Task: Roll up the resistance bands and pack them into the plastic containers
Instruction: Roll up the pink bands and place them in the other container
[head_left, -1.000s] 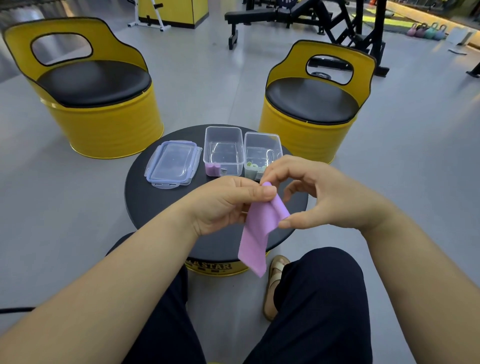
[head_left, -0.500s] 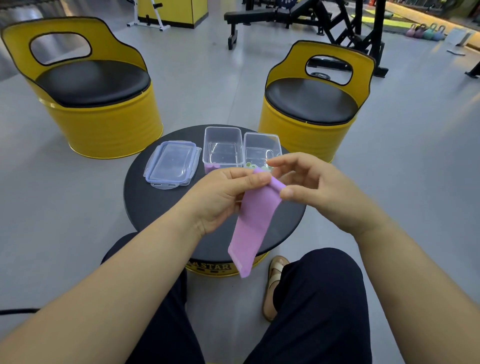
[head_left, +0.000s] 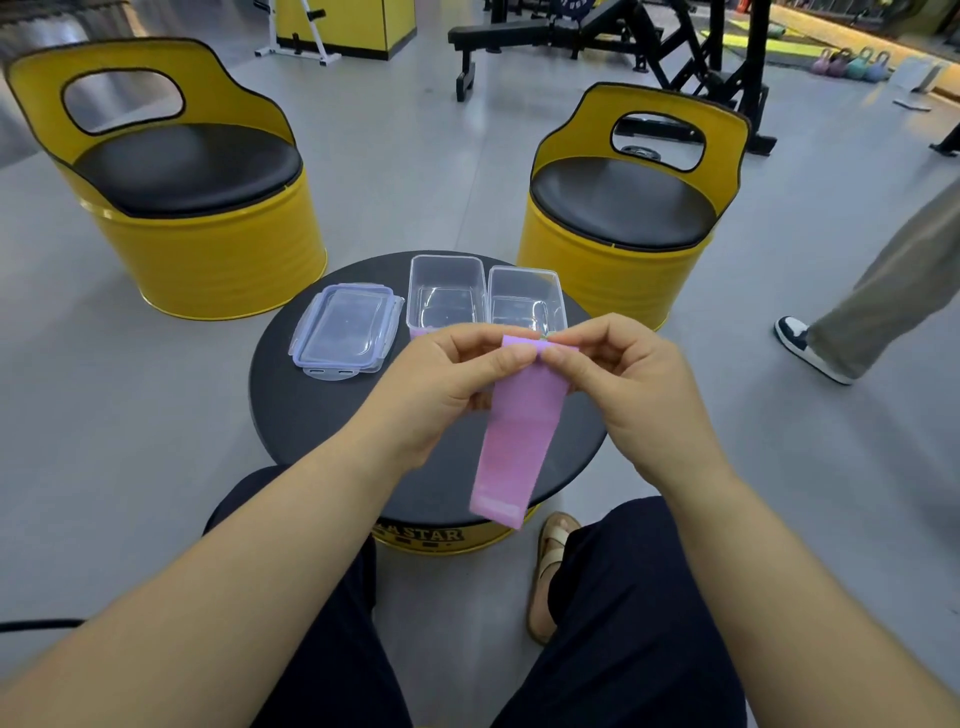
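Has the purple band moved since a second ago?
Yes. The purple band has shifted up in view, toward the clear containers. Its lower end, earlier hanging past the yellow table base, now ends over it.

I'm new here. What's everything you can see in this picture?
resistance band: 1, pink-purple, hanging from both hands
plastic containers: 2, clear, side by side at the table's far edge
lids: count unclear, clear with bluish rims, stacked left of the containers
table: 1, black round top, yellow base, before the person
barrel chairs: 2, yellow with black seats, beyond the table
weight bench: 1, black, far back
kettlebells: about 4, pastel, far right floor
passer-by's leg: 1, khaki, right edge
left hand: 1, pinches the band's top edge
right hand: 1, pinches the same edge
legs: 2, dark trousers, bottom of view
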